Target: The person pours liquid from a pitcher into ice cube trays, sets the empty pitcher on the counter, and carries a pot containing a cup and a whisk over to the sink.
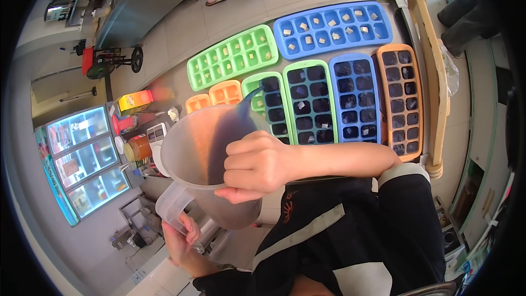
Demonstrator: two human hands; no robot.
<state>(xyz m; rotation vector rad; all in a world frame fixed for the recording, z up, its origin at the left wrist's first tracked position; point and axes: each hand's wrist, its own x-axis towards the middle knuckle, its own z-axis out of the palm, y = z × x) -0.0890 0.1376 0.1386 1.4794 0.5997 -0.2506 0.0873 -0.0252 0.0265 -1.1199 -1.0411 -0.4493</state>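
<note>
Right grip [253, 166] was clamped over the rim of a big clear jug [181, 153], and I saw the left grip [179, 241] closed around its handle. Between them the jug hung tilted in front of the bench [164, 89], its spout over a half-filled light green tray [260, 75].

I judged the step in hand to be pouring: dark liquid [223, 134] ran from the spout towards that tray's far end, where one column was dark and the other showed mostly bare green. To the right, a green tray [305, 62], a blue tray [350, 55] and an orange tray [394, 47] looked filled. Beyond, a longer green tray [233, 56] and a wide blue tray [342, 26] held only pale cubes [309, 39].

To my mind the next move called for a slow shift of the spout across to the paler column, the tilt held gentle so nothing spilled over the dividers.
</note>
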